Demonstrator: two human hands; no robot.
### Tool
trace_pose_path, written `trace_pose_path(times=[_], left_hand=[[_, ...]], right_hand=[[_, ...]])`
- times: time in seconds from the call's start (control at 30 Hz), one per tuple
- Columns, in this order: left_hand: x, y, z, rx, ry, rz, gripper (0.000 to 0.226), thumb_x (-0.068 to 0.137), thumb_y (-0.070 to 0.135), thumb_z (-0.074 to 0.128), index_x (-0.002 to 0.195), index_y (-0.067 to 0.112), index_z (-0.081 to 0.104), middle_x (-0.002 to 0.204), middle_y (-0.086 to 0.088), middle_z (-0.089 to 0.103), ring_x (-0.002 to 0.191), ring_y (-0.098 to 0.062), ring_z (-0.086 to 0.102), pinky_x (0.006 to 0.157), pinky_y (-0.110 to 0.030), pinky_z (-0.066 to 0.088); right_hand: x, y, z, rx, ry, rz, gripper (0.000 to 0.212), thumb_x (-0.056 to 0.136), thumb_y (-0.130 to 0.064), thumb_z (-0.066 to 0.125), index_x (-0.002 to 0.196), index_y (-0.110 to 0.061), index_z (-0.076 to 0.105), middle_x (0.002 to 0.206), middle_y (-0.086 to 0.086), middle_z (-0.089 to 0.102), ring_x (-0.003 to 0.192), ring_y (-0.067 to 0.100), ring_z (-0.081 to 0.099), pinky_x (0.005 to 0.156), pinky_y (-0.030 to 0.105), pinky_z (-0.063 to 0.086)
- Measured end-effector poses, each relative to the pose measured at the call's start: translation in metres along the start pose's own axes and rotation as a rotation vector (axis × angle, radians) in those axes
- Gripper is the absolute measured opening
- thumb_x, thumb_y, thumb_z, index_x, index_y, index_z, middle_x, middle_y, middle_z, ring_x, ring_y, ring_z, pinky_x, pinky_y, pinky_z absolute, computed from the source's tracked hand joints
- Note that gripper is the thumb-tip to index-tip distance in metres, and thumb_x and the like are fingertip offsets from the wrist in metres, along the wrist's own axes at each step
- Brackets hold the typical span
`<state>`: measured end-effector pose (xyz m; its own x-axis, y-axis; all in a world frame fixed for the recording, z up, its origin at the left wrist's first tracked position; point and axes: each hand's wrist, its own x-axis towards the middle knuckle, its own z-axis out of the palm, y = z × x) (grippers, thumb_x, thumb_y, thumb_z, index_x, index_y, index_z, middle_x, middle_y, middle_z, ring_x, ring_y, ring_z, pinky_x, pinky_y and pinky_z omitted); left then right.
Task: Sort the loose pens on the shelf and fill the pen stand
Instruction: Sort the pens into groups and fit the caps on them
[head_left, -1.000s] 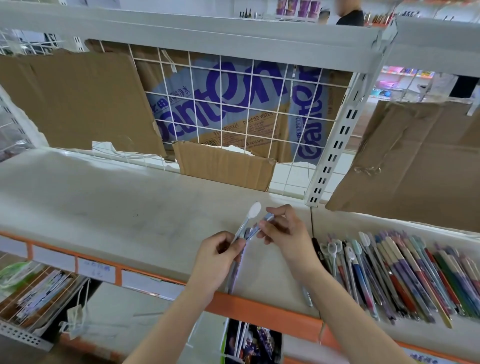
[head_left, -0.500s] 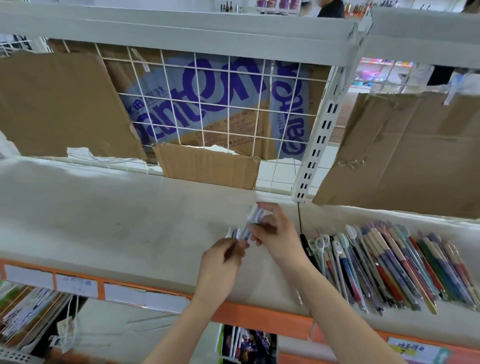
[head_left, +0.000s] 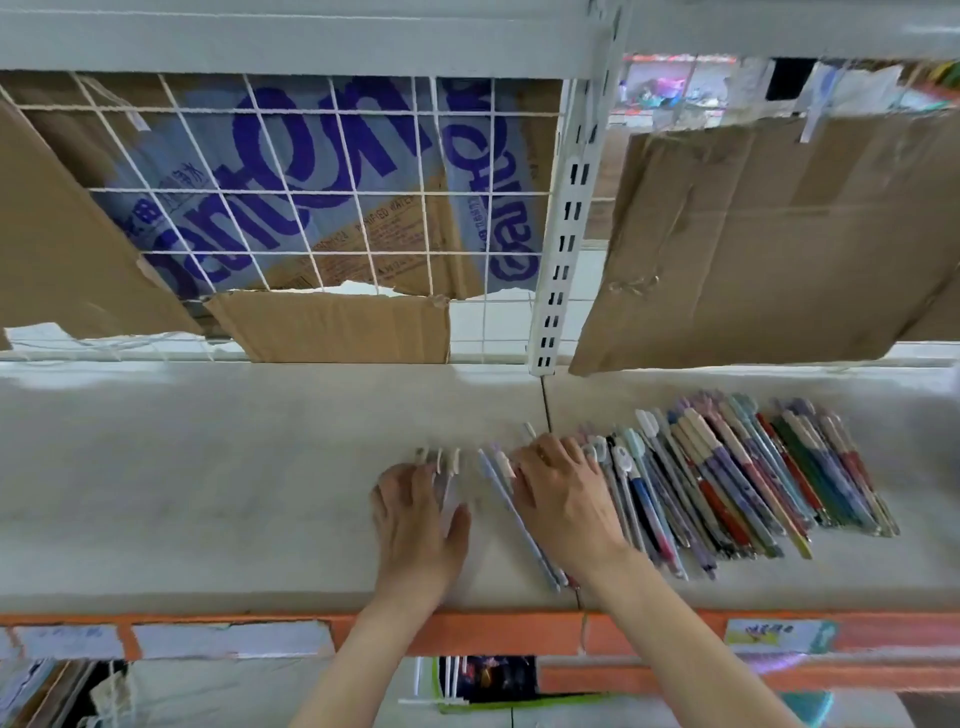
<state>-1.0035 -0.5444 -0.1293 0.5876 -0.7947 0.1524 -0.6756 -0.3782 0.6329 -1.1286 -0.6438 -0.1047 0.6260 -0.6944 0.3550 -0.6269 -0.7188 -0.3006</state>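
Pressing down flat on the shelf (head_left: 208, 493), both hands are at work among the pens. The left hand (head_left: 415, 525) lies palm down with fingers stretched out over a few pale pens (head_left: 447, 467), their tips poking out beyond the fingertips; nothing is curled around them, the fingers just rest on top. The right hand (head_left: 561, 499) sits just beside it, fingers spread and laid over the left edge of the big row of pens (head_left: 727, 478), which runs side by side across the shelf to the right. Two long pale pens (head_left: 519, 525) slant between the hands, partly under the right palm. Whether the right thumb pinches anything, I cannot tell. Behind, a wire grid (head_left: 311, 208) backs the shelf, with cardboard (head_left: 779, 234) leaning at the right. An orange rail (head_left: 493, 631) edges the shelf front.
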Motion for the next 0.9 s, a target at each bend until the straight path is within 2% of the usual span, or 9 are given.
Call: trace_pose_path(times=[0.13,0.23,0.33,0.43,0.5,0.57,0.67,0.77,0.9], left_hand=[[-0.003,0.044,0.024,-0.255,-0.204,0.088,0.064,0.091,0.047,0.047,0.146,0.023,0.024,0.143,0.002,0.018,0.138,-0.013,0.017,0.111,-0.018,0.013],[-0.005,0.071,0.042,-0.242,-0.262,0.121,0.067,0.082,0.065,0.036,0.141,0.046,0.01,0.151,0.014,-0.001,0.143,-0.008,0.0,0.119,-0.036,0.01],[-0.007,0.092,0.064,-0.056,-0.26,0.096,0.082,0.075,0.083,0.02,0.145,0.041,0.01,0.153,0.015,-0.013,0.142,-0.009,-0.014,0.119,-0.041,0.007],[-0.006,0.113,0.086,0.044,-0.162,0.061,0.093,0.069,0.087,0.027,0.145,0.034,0.021,0.157,0.001,-0.003,0.143,-0.02,-0.007,0.117,-0.046,0.012],[-0.004,0.127,0.099,0.097,-0.107,0.079,0.093,0.066,0.085,0.031,0.142,0.031,0.029,0.156,-0.006,0.011,0.142,-0.026,0.004,0.116,-0.047,0.015],[-0.003,0.144,0.105,0.144,-0.088,0.079,0.098,0.061,0.083,0.023,0.142,0.027,0.031,0.156,-0.007,0.013,0.141,-0.023,0.005,0.118,-0.043,0.009],[-0.004,0.164,0.114,0.208,-0.079,0.076,0.099,0.063,0.082,0.02,0.143,0.025,0.032,0.158,-0.001,0.008,0.144,-0.017,0.004,0.118,-0.038,0.002],[0.0,0.181,0.122,0.203,-0.106,0.004,0.084,0.076,0.074,0.041,0.143,0.026,0.029,0.159,-0.002,0.002,0.145,-0.024,0.003,0.118,-0.04,0.006],[-0.001,0.19,0.129,0.223,-0.129,-0.026,0.076,0.084,0.065,0.048,0.145,0.029,0.024,0.159,-0.001,-0.006,0.145,-0.027,0.002,0.118,-0.042,0.01]], right_hand=[[-0.024,0.04,-0.021,-0.072,0.017,0.096,0.029,0.084,-0.031,0.042,0.09,-0.02,0.069,0.101,-0.001,0.065,0.094,0.024,0.06,0.072,0.038,0.048],[-0.041,0.081,-0.049,-0.06,0.078,0.196,0.032,0.082,-0.037,0.044,0.09,-0.021,0.07,0.103,-0.001,0.066,0.093,0.026,0.063,0.075,0.041,0.048],[-0.059,0.134,-0.076,-0.079,0.118,0.272,0.035,0.08,-0.043,0.045,0.093,-0.022,0.07,0.107,0.001,0.066,0.097,0.028,0.062,0.082,0.043,0.046],[-0.07,0.185,-0.098,-0.142,0.017,0.343,0.051,0.078,-0.059,0.04,0.112,-0.029,0.064,0.132,0.004,0.055,0.126,0.034,0.047,0.098,0.055,0.037],[-0.072,0.218,-0.109,-0.145,-0.121,0.414,0.067,0.076,-0.075,0.025,0.134,-0.045,0.043,0.156,-0.001,0.021,0.145,0.031,0.009,0.111,0.057,0.015],[-0.07,0.245,-0.114,-0.06,-0.285,0.497,0.071,0.078,-0.081,0.023,0.142,-0.052,0.018,0.158,-0.008,-0.009,0.145,0.03,-0.011,0.114,0.057,0.002],[-0.071,0.26,-0.112,-0.031,-0.397,0.464,0.071,0.081,-0.078,0.029,0.144,-0.05,0.013,0.158,-0.007,-0.012,0.144,0.036,-0.008,0.114,0.058,0.0],[-0.076,0.265,-0.113,-0.045,-0.398,0.393,0.072,0.081,-0.078,0.029,0.145,-0.047,0.018,0.159,-0.007,-0.005,0.144,0.034,-0.001,0.116,0.053,0.003],[-0.095,0.27,-0.117,-0.05,-0.382,0.308,0.092,0.063,-0.083,0.003,0.146,-0.045,0.014,0.159,-0.003,-0.003,0.145,0.029,0.0,0.118,0.046,0.001]])
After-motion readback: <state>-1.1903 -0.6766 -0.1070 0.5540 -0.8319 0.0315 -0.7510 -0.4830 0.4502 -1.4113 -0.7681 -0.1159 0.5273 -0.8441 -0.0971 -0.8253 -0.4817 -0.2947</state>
